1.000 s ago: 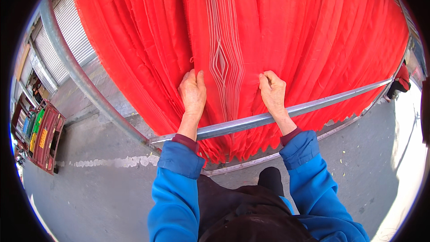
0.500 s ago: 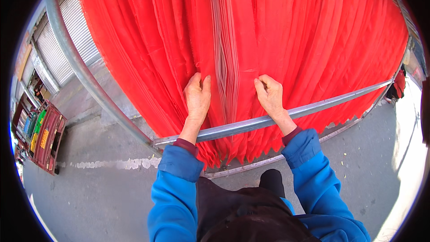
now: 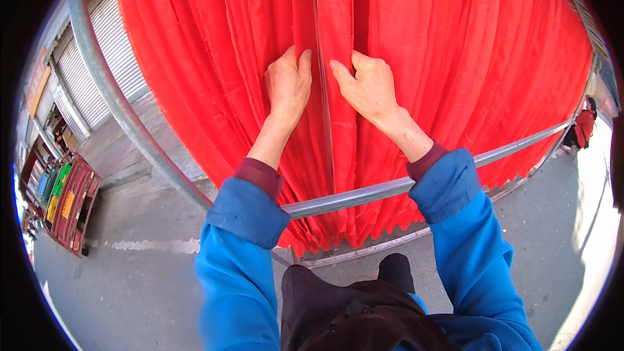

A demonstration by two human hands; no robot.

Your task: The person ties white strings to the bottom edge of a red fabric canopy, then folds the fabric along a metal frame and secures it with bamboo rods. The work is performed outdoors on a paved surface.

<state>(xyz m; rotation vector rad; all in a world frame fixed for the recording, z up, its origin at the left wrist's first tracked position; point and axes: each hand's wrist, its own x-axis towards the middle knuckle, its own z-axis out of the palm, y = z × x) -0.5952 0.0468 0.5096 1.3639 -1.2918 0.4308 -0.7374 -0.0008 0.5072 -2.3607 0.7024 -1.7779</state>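
Observation:
Long red cloth (image 3: 429,45) hangs in many tight vertical folds before me, its jagged lower edges near the ground. My left hand (image 3: 286,88) is closed on a bunch of folds just left of a narrow dark gap, thumb pointing up. On the other side of that gap, my right hand (image 3: 372,89) pinches a single fold of the cloth between thumb and fingers. Some of my fingertips are hidden behind the fabric. Both forearms reach over a metal bar (image 3: 351,198) that runs across the front of the folds.
A curved metal pipe (image 3: 120,110) rises at the left. Beyond it, a dark red cart (image 3: 68,205) stands on the grey pavement (image 3: 143,286) near roller shutters (image 3: 120,45). A person in red (image 3: 583,127) is at the far right. A lower rail (image 3: 370,245) runs near my feet.
Both hands have moved up and farther away along the cloth, and nearer each other. The striped opening between the folds has narrowed to a thin gap.

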